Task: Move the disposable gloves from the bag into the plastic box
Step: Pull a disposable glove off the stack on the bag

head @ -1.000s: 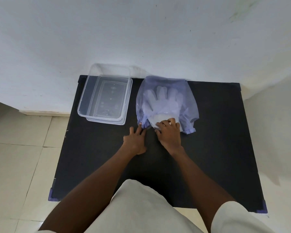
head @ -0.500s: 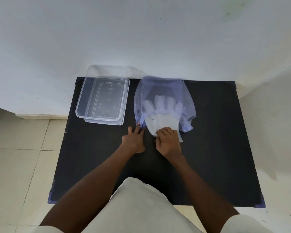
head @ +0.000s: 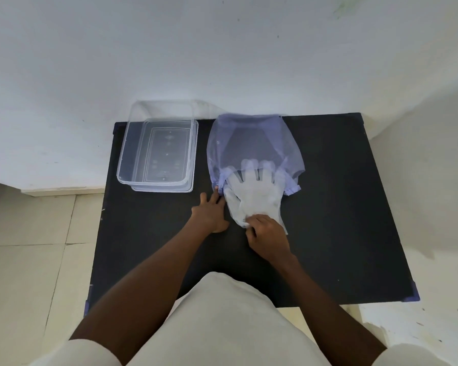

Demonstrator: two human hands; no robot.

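Note:
A sheer blue mesh bag (head: pixel 251 143) lies on the black table (head: pixel 341 207), its mouth facing me. A stack of clear disposable gloves (head: pixel 254 194) sticks halfway out of the mouth; the fingertips are still under the mesh. My right hand (head: pixel 269 233) pinches the gloves' cuff end. My left hand (head: pixel 210 211) lies flat on the table with its fingertips pressing the bag's left mouth corner. The empty clear plastic box (head: pixel 159 151) stands at the table's far left, apart from the bag.
A clear lid (head: pixel 164 109) leans against the white wall behind the box. The table's far edge meets the wall. Tiled floor lies to the left. My pale clothing fills the bottom of the view.
My right hand has drawn the gloves toward me, so most of the stack now lies outside the bag's mouth. My left hand stays on the bag's corner.

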